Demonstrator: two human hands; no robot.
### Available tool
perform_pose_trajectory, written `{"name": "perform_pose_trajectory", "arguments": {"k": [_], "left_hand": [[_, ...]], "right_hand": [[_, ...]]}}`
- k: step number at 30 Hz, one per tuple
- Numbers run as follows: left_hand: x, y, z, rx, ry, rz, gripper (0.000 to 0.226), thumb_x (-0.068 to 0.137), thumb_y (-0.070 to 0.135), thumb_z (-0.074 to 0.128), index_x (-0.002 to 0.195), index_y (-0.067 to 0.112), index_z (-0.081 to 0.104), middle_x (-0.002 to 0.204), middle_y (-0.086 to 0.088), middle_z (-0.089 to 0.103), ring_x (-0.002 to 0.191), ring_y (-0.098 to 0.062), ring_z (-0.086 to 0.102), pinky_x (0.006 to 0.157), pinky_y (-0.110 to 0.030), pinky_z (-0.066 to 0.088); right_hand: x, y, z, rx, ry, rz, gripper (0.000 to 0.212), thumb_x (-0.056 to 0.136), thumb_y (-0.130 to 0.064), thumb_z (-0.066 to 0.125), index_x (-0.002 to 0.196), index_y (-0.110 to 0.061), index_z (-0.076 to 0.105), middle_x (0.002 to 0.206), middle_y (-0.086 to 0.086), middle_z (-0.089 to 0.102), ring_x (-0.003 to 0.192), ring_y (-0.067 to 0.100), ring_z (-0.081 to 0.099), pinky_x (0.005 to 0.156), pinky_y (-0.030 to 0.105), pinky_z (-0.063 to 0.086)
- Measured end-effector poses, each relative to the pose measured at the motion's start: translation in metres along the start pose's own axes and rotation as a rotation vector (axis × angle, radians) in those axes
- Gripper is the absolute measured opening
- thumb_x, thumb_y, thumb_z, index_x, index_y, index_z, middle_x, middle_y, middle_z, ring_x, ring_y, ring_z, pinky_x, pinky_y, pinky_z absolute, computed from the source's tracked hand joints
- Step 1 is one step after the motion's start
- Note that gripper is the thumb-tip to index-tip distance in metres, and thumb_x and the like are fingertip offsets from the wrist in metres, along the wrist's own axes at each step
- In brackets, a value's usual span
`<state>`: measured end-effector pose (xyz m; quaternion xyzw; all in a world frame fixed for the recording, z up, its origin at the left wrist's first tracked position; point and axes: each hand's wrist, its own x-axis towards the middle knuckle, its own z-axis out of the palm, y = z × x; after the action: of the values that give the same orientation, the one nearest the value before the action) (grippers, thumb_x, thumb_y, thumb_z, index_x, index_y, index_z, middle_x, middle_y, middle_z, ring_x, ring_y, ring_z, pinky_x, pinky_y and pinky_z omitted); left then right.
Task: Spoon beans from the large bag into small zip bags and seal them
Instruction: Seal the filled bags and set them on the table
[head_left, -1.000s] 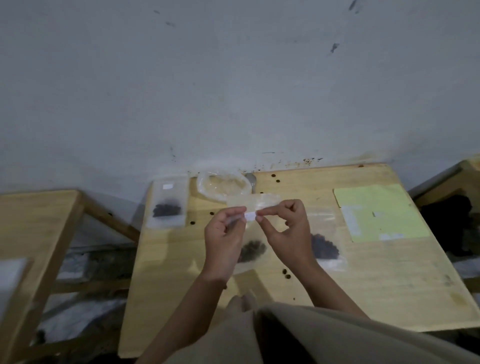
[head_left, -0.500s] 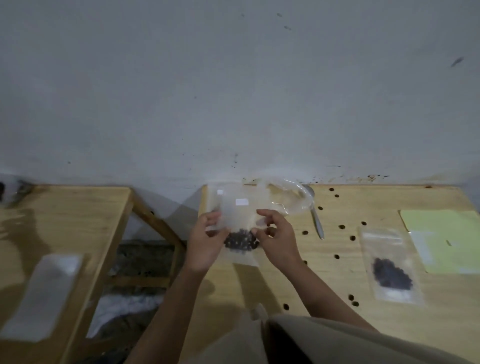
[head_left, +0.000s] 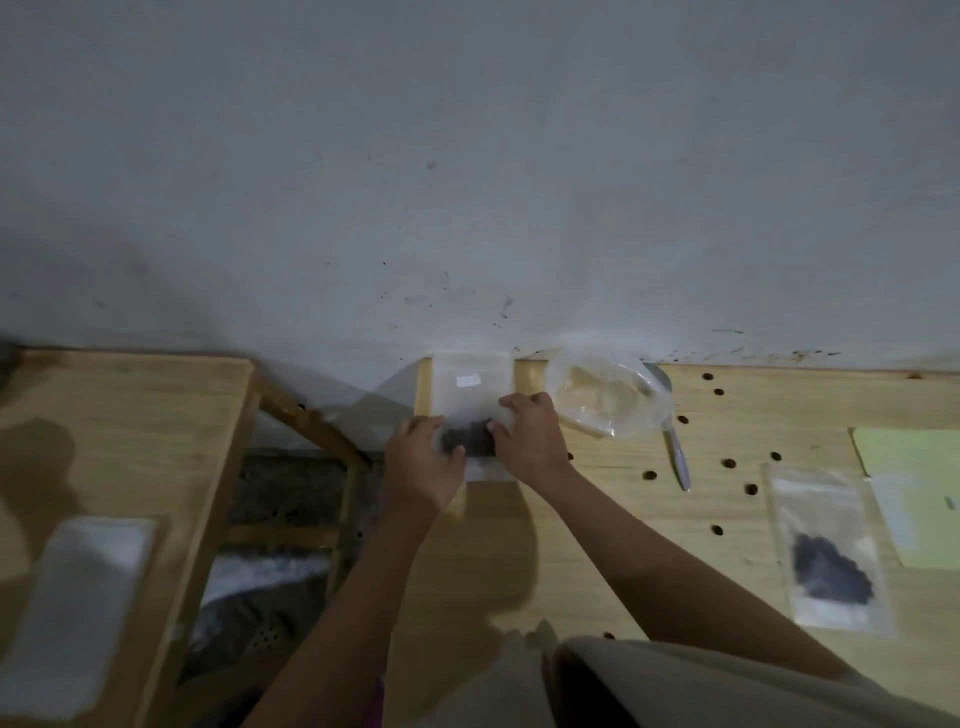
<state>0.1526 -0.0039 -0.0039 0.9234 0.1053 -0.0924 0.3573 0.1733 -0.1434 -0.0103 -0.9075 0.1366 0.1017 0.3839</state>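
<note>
A small clear zip bag (head_left: 480, 470) with dark beans in its lower part sits at the far left corner of the wooden table (head_left: 597, 519). My left hand (head_left: 423, 467) holds its left side and my right hand (head_left: 530, 441) pinches its right side. A clear bag with a white label (head_left: 467, 381) shows just behind my fingers; I cannot tell whether it is the same bag or one lying under it. The large clear bag (head_left: 602, 397) lies crumpled to the right by the wall. A metal spoon (head_left: 678, 457) lies beside it.
Another small bag of beans (head_left: 831, 551) lies at the right, next to a pale green sheet (head_left: 914, 493). Loose beans (head_left: 727, 462) are scattered over the table. A second wooden table (head_left: 130, 415) at the left bears a white stack (head_left: 78, 608). A gap separates the tables.
Both hands carried the bean bag from the table's middle to its far left corner and lowered it. The view swung left with them.
</note>
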Motion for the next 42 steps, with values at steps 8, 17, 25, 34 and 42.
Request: {"name": "perform_pose_trajectory", "arguments": {"k": [8,17,25,34,42], "left_hand": [[-0.021,0.016,0.000,0.005,0.146,0.024,0.038,0.086,0.023,0.067,0.121,0.012,0.059,0.128,-0.008,0.047,0.118,-0.025,0.044,0.090,-0.027,0.040],[-0.100,0.084,0.064,-0.215,-0.052,0.201,0.030,0.086,0.016,0.063,0.116,0.017,0.061,0.113,0.002,0.050,0.091,-0.013,0.055,0.081,-0.028,0.049],[-0.160,0.155,0.158,-0.228,-0.394,0.170,0.032,0.088,0.022,0.061,0.120,0.016,0.058,0.120,0.001,0.056,0.096,-0.006,0.055,0.078,-0.019,0.043],[-0.170,0.208,0.236,-0.049,-0.486,0.072,0.046,0.090,0.033,0.058,0.133,0.019,0.048,0.135,-0.003,0.051,0.122,-0.019,0.050,0.098,-0.032,0.044],[-0.168,0.232,0.248,-0.318,-0.329,0.011,0.045,0.087,0.016,0.066,0.127,0.024,0.047,0.097,-0.005,0.059,0.084,-0.017,0.062,0.074,-0.034,0.056]], "right_hand": [[-0.030,0.002,-0.021,0.028,0.041,-0.097,0.035,0.089,-0.023,0.059,0.122,-0.012,0.060,0.120,0.010,0.058,0.102,0.023,0.060,0.089,0.029,0.047],[-0.117,0.096,-0.097,0.172,0.341,-0.051,0.014,0.085,-0.011,0.063,0.096,-0.007,0.071,0.091,0.004,0.070,0.076,0.010,0.061,0.071,0.019,0.048],[-0.143,0.220,-0.183,0.015,0.493,0.326,0.030,0.086,-0.013,0.058,0.115,-0.003,0.063,0.108,0.016,0.063,0.093,0.029,0.061,0.076,0.027,0.042],[-0.124,0.282,-0.223,-0.065,0.251,0.447,0.047,0.084,-0.013,0.050,0.132,-0.011,0.050,0.121,0.017,0.057,0.111,0.035,0.053,0.089,0.041,0.049],[-0.119,0.307,-0.240,0.258,0.282,0.324,0.036,0.083,-0.005,0.059,0.117,-0.016,0.059,0.105,0.007,0.058,0.079,0.015,0.059,0.070,0.020,0.042]]}}
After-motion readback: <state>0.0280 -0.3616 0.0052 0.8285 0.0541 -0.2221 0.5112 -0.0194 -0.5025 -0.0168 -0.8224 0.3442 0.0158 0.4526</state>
